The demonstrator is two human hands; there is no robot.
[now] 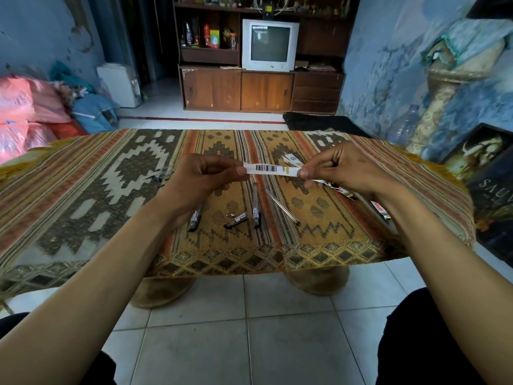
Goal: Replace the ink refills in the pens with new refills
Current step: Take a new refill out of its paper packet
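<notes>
A white refill packet (270,168) with a barcode is held level above the table. My left hand (202,179) pinches its left end, and my right hand (344,170) pinches its right end. Below them, on the patterned cloth, lie a pen barrel (255,207), another pen (195,218) partly under my left wrist, a short pen piece (236,219) and a thin loose refill (282,207). More packets (379,208) lie under my right wrist, partly hidden.
The low table (83,195) is covered with a woven patterned cloth, its front edge close to my knees. Another white packet (291,159) lies farther back. Bags are piled at the left, a dark box (494,195) stands at the right, and a TV cabinet is behind.
</notes>
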